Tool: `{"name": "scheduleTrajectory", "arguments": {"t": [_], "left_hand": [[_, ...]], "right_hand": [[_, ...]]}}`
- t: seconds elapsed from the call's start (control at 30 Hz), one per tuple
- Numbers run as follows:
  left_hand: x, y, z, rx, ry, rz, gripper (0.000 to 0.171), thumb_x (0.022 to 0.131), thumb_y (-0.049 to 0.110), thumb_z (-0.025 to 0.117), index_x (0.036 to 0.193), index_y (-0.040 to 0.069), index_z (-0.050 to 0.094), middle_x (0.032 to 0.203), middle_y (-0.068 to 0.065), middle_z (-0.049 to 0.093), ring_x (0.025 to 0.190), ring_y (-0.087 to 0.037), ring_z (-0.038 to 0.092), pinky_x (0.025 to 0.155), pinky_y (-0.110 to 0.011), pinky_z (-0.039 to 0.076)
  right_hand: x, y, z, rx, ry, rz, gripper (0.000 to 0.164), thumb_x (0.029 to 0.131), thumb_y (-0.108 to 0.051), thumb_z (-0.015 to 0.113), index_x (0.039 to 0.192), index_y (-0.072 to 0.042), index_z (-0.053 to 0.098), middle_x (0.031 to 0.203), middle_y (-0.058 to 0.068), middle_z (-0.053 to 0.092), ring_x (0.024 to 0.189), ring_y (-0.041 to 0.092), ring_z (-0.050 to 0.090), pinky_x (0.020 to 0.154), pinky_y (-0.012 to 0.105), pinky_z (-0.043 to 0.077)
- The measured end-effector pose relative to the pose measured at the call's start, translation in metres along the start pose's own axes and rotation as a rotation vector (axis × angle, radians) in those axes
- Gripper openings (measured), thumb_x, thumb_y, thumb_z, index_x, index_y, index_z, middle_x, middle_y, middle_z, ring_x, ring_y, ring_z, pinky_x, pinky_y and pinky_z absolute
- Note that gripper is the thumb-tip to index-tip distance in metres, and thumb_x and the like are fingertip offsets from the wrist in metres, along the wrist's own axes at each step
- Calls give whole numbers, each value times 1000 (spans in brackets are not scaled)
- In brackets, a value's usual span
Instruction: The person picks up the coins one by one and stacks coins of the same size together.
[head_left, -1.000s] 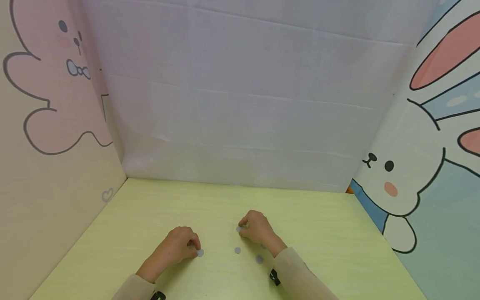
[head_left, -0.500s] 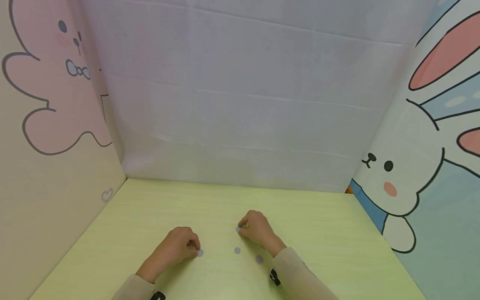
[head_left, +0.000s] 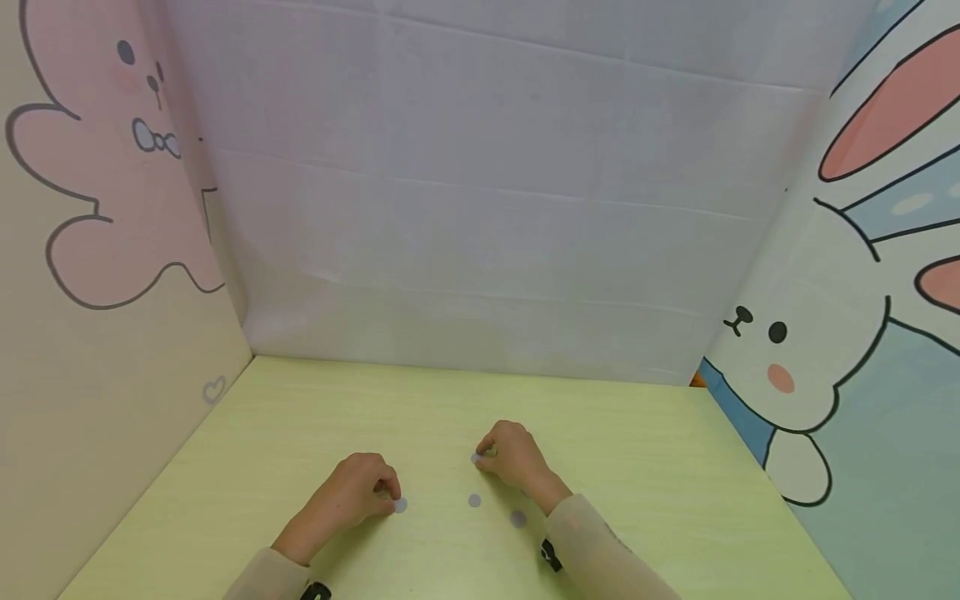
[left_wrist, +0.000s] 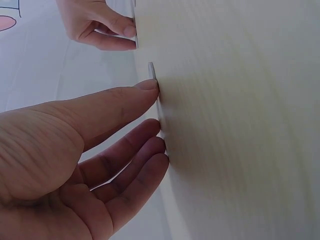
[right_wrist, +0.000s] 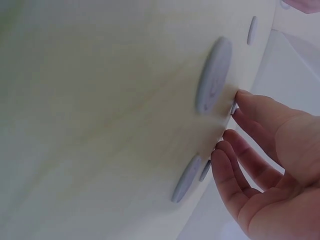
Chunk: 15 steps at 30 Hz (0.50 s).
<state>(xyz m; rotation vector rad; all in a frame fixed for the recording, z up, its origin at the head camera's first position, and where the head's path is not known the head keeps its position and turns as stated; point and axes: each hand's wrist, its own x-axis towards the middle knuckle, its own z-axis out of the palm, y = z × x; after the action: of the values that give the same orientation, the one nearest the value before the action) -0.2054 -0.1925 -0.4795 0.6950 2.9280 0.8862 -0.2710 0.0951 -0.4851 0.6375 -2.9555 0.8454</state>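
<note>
Similarly curled, both hands (head_left: 356, 490) (head_left: 513, 456) touch grey discs (head_left: 402, 505) (head_left: 476, 459).

On my screens I can read no words, brands or numbers. I do make out a small outlined heart (head_left: 214, 390) on the left wall (head_left: 120, 433), just beside the worktop (head_left: 637, 467)'s left edge, near its far left corner; the largest-looking grey disc (right_wrist: 215, 75) in the right wrist view bears faint marks, too blurred for me to decipher.
</note>
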Motion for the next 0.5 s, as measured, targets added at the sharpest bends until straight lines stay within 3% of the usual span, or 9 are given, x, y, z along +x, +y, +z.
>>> {"name": "scheduleTrajectory", "arguments": {"t": [0.23, 0.5], "left_hand": [[-1, 0, 0, -6, 1, -7, 19, 81, 11, 93, 79, 21, 76, 84, 10, 64, 79, -10, 54, 72, -28, 49], [-1, -1, 0, -6, 4, 7, 18, 81, 11, 93, 79, 20, 77, 84, 10, 64, 78, -10, 55, 72, -27, 49]], "right_hand": [[0, 1, 1, -54, 4, -43, 13, 91, -19, 86, 96, -7, 84, 98, 4, 70, 93, 24, 66, 84, 41, 59], [-1, -1, -5, -60, -8, -64, 13, 91, -19, 86, 94, -6, 84, 98, 5, 73, 94, 25, 68, 86, 43, 59]]}}
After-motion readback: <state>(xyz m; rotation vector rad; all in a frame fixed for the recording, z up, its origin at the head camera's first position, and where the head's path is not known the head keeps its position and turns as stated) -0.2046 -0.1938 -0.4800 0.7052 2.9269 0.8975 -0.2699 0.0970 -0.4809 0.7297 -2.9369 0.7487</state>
